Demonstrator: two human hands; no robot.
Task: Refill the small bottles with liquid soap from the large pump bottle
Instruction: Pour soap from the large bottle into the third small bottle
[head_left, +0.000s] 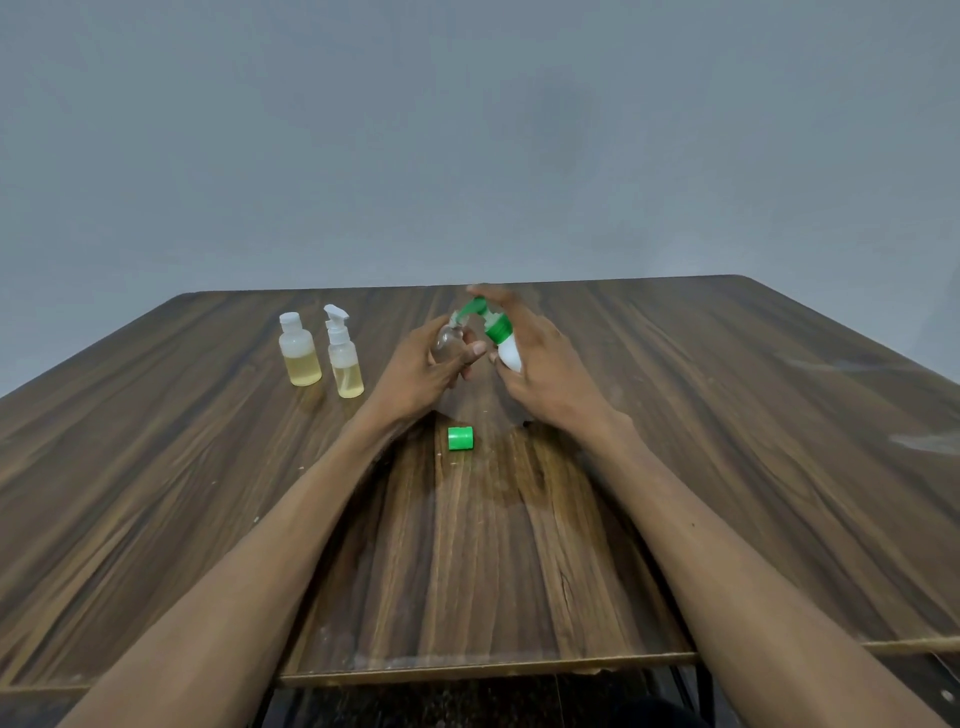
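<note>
Dark wood-grain laminate covered the table (727, 415), the largest thing in view, backed by a plain grey wall (467, 130). Both bare forearms reached in from the near edge towards the middle of the table.

The right hand (540, 374) gripped the large pump bottle (506, 349), a white body with a green collar and green pump head, tilted so that the spout leaned left and away; the fingers curled round its far side and over the pump top, though how firmly they pressed could not be told. The bottle sat in the middle of the table, rather nearer the far edge than the near one.

The left hand (423, 371) held a small clear bottle (448, 340), its fingers and thumb wrapped round it, with the open neck just beside the green spout. Whether the two touched was not clear.

Towards the far-left corner stood two more small bottles, close together and upright, each partly filled with yellowish liquid: a capped bottle (300, 351) on the left and a spray-topped bottle (344, 356) on its right.

A small green cap (460, 438) lay on its side between the two wrists, nearer the person than the hands.
</note>
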